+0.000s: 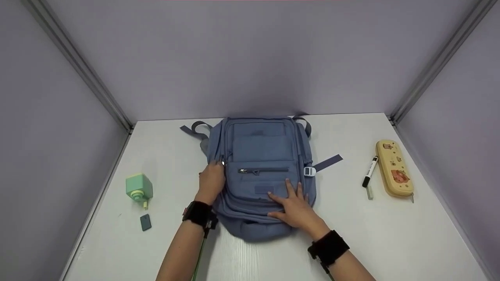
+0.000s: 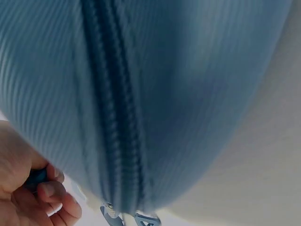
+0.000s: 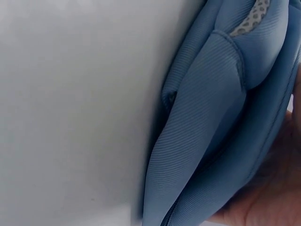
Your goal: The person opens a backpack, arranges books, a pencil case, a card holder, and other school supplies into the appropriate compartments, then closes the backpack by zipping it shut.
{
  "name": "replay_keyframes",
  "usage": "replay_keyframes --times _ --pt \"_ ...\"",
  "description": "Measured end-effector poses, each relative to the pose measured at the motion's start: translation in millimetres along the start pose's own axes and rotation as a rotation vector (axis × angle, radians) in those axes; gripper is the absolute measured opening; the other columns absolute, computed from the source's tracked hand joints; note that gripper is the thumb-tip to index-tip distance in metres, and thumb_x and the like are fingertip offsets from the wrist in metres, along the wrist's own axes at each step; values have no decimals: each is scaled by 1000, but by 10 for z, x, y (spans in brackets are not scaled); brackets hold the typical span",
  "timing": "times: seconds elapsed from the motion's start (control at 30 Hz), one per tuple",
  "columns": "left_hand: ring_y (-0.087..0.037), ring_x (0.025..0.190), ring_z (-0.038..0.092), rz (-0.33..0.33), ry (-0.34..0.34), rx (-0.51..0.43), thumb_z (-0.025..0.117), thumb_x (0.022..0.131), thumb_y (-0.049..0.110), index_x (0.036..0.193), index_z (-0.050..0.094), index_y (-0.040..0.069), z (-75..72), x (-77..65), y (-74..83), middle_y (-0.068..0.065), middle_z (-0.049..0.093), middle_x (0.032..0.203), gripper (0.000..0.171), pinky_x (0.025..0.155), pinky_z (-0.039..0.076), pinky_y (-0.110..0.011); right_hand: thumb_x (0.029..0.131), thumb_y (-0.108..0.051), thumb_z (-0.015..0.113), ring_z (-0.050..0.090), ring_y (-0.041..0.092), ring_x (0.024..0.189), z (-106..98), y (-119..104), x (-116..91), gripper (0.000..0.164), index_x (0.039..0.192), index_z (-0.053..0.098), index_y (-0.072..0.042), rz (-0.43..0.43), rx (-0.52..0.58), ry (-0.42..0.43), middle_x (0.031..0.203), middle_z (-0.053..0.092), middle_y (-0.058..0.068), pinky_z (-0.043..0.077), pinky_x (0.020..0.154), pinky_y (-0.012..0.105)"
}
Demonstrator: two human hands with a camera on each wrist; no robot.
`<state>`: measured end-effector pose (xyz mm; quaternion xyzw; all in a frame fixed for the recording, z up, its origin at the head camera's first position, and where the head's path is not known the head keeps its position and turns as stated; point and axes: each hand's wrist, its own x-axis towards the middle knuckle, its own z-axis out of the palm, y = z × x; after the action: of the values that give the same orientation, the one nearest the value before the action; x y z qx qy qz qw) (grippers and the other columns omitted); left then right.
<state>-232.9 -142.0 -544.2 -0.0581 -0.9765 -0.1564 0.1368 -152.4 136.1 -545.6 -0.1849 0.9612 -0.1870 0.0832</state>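
Observation:
A blue backpack (image 1: 262, 148) lies flat on the white table, its front pocket and short horizontal zipper (image 1: 269, 170) facing up. At the backpack's left side my left hand (image 1: 211, 180) pinches a small dark zipper pull; in the left wrist view the left hand (image 2: 33, 188) has its fingers curled around that dark piece, beside a long double zipper track (image 2: 115, 103). My right hand (image 1: 299, 210) rests with spread fingers on the lower right of the front pocket. In the right wrist view the right hand (image 3: 268, 188) is partly hidden behind the bag's fabric.
To the left stand a green block-shaped object (image 1: 139, 186) and a small dark rectangular piece (image 1: 145, 222). On the right lie a yellow pencil case (image 1: 393, 168), a black-and-white marker (image 1: 370, 171) and a small pale stick (image 1: 369, 192). Straps (image 1: 329, 162) stick out from the backpack's sides.

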Motion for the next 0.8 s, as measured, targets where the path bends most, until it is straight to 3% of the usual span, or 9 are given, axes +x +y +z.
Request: replay_keyframes --times 0.3,0.5,0.8 --pt "-36 68 62 30 113 -4 55 98 5 92 63 -7 85 -62 -49 -20 58 84 15 57 52 -46 86 -60 64 0 63 136 -6 -5 -1 64 143 53 -32 6 5 -15 158 8 28 19 98 77" --pt "-35 68 65 18 75 -44 57 97 4 92 68 -5 35 -91 -93 -16 62 83 14 57 53 -46 87 -58 64 -1 62 137 -13 -8 0 63 143 53 -31 6 23 -25 158 9 28 20 97 77" --pt "-32 64 65 32 85 -47 64 94 6 89 70 -2 -39 -316 -51 -14 65 82 12 53 52 -46 87 -59 64 -1 63 136 -17 -4 -6 63 143 53 -31 5 24 -25 158 9 28 21 96 78"
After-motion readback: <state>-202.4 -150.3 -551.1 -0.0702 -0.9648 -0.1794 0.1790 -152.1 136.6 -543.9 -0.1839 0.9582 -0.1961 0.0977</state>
